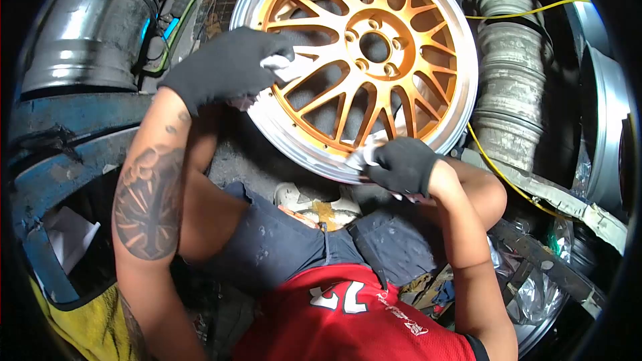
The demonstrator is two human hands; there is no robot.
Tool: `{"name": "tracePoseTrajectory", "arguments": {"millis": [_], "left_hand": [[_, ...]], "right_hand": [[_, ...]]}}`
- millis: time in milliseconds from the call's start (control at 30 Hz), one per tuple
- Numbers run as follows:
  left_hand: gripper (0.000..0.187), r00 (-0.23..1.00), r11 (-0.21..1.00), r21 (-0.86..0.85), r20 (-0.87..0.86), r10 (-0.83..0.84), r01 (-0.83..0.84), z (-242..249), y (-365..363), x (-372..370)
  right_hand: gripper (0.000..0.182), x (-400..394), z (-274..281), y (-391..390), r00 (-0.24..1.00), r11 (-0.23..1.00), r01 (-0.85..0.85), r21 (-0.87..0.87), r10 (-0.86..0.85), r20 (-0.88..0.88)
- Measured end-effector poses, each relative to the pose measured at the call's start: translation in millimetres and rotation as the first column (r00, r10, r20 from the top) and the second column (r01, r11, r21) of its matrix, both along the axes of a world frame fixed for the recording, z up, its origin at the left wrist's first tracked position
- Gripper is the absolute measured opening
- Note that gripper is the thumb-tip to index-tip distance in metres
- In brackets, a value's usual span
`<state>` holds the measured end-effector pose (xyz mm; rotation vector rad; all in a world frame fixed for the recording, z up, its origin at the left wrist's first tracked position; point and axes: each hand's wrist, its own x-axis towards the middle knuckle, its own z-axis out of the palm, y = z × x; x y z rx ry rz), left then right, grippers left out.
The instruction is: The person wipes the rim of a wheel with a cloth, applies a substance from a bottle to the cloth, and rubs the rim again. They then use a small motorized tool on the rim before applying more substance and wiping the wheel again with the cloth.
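A multi-spoke wheel rim with gold spokes and a silver outer lip lies tilted in front of my knees. My left hand, in a black glove, is closed on a white cloth at the rim's left side, over the ends of the gold spokes. At the rim's lower edge, my right hand, also black-gloved, pinches another white cloth against the silver lip. Both hands' fingertips are partly hidden by the cloths and gloves.
Stacked grey rims stand at the right, with a yellow cable beside them. A blue metal frame and a large silver rim are at the left. A yellow towel hangs lower left. A green-edged tray sits upper left.
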<state>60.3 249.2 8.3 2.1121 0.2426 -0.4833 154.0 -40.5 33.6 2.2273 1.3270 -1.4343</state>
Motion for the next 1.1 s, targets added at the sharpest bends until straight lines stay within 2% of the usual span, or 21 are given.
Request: {"name": "tracePoseTrajectory", "arguments": {"millis": [33, 67, 100, 167, 233, 300, 333, 367, 433, 467, 567, 600, 700, 733, 767, 800, 867, 900, 967, 1033, 1100], "left_hand": [[0.037, 0.998, 0.999, -0.009, -0.041, 0.039, -0.039, 4, -2, -3], [0.038, 1.000, 1.000, -0.013, 0.017, -0.006, 0.007, 2, -2, -5], [0.038, 1.000, 1.000, -0.002, 0.017, -0.022, 0.022, 3, -2, -5], [0.039, 0.997, 0.997, 0.014, 0.005, -0.080, 0.080, 4, -8, -2], [0.039, 0.975, 0.974, 0.176, 0.145, -0.169, 0.143, -6, -15, -2], [0.039, 0.910, 0.903, 0.406, 0.308, -0.279, 0.140, -15, -16, -5], [0.041, 0.916, 0.900, 0.412, 0.289, -0.279, 0.144, -13, -17, -6], [0.042, 0.934, 0.911, 0.392, 0.264, -0.242, 0.125, -12, -14, -8], [0.045, 0.957, 0.935, 0.332, 0.206, -0.203, 0.127, -8, -18, -7], [0.047, 0.953, 0.936, 0.326, 0.218, -0.210, 0.132, -8, -20, -6], [0.053, 0.946, 0.937, 0.324, 0.244, -0.213, 0.127, -10, -15, -9], [0.053, 0.914, 0.905, 0.392, 0.282, -0.290, 0.166, -20, -9, -10], [0.051, 0.921, 0.897, 0.428, 0.298, -0.252, 0.107, -31, -9, -17], [0.042, 0.963, 0.925, 0.343, 0.151, -0.224, 0.162, -15, -10, -10], [0.039, 0.971, 0.940, 0.305, 0.131, -0.199, 0.152, -15, -15, -8], [0.035, 0.979, 0.951, 0.277, 0.110, -0.171, 0.135, -14, -15, -6], [0.026, 0.909, 0.932, 0.341, 0.339, -0.242, 0.121, -37, -3, -10], [0.026, 0.941, 0.951, 0.291, 0.281, -0.189, 0.105, -31, -1, -11], [0.026, 0.973, 0.979, 0.185, 0.193, -0.126, 0.090, -20, -10, -8], [0.027, 0.979, 0.990, 0.120, 0.179, -0.101, 0.080, -21, -19, -3], [0.031, 0.978, 0.992, 0.107, 0.190, -0.091, 0.072, -24, -16, -2]], "right_hand": [[0.032, 3, 4, -1, 0.999, 0.999, -0.020, -0.027, 0.021, 0.028], [0.033, 2, 10, -2, 0.980, 0.975, 0.170, -0.142, -0.182, -0.082], [0.034, -3, -3, -10, 0.999, 0.994, -0.041, 0.101, 0.040, 0.004], [0.036, -14, -10, 12, 0.997, 0.985, -0.075, 0.157, 0.077, -0.010], [0.036, -1, -16, -2, 0.959, 0.960, 0.185, 0.208, -0.130, -0.253], [0.035, 7, -5, -15, 0.998, 0.998, 0.041, 0.053, -0.039, -0.048], [0.036, 4, 0, -15, 0.998, 0.996, 0.051, 0.074, -0.049, -0.038], [0.036, -1, -6, -8, 0.994, 0.992, 0.067, 0.103, -0.057, -0.096], [0.036, -14, -16, 9, 0.998, 0.975, 0.003, 0.220, 0.010, -0.055], [0.035, -15, -24, 6, 0.987, 0.953, 0.124, 0.277, -0.090, -0.132], [0.035, -4, -13, -26, 0.996, 0.990, 0.089, 0.106, -0.086, -0.029], [0.035, -4, -15, -17, 0.999, 0.986, 0.049, 0.156, -0.046, -0.023], [0.035, -19, -22, -2, 1.000, 0.963, -0.015, 0.268, 0.017, -0.005], [0.038, -18, -25, 6, 0.992, 0.960, 0.080, 0.267, -0.050, -0.118], [0.039, -14, -21, 5, 0.952, 0.965, 0.231, 0.123, -0.199, -0.231], [0.037, -12, -19, -9, 0.978, 0.974, 0.177, 0.142, -0.158, -0.137], [0.033, -6, -10, -28, 0.991, 0.984, 0.132, 0.117, -0.134, 0.010], [0.032, -5, -6, -25, 0.978, 0.972, 0.206, 0.111, -0.202, -0.052], [0.034, -17, -22, -10, 0.999, 0.973, 0.023, 0.229, -0.031, 0.032], [0.039, -19, -26, 2, 0.985, 0.948, 0.151, 0.280, -0.119, -0.126], [0.038, -2, -24, -21, 0.994, 0.983, 0.086, 0.162, -0.073, -0.082]]}}
